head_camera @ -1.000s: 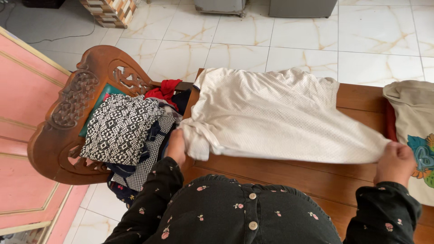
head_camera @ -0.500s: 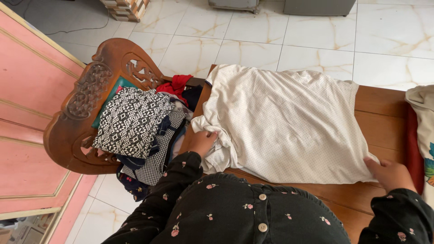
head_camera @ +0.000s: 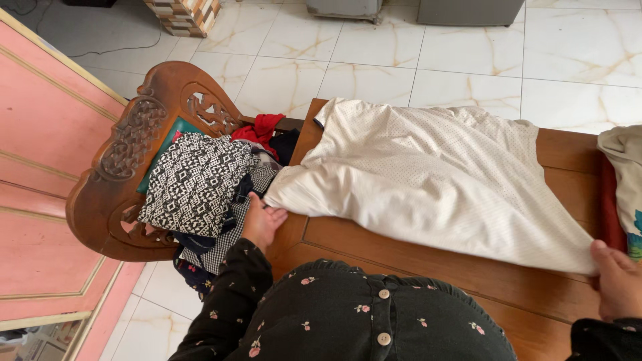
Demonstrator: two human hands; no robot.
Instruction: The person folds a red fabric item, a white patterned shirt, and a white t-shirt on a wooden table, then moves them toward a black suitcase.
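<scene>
A cream dotted shirt [head_camera: 428,180] lies spread across a brown wooden table [head_camera: 414,267], its near edge lifted off the wood. My left hand [head_camera: 261,220] grips the shirt's left corner at the table's left edge, beside a pile of clothes. My right hand [head_camera: 618,281] holds the shirt's right corner at the lower right, stretching the near edge taut between both hands. Both arms wear black floral sleeves.
A carved wooden chair [head_camera: 127,154] to the left holds a clothes pile topped by a black-and-white patterned garment [head_camera: 194,180], with a red cloth [head_camera: 257,130] behind. A beige printed garment [head_camera: 625,174] lies at the table's right end. Pink door [head_camera: 40,167] at left; tiled floor beyond.
Half a second ago both hands rested on the flat shirt; now they have drawn its near corners outward and lifted them, pulling the fabric taut. The bunched left side has straightened.
</scene>
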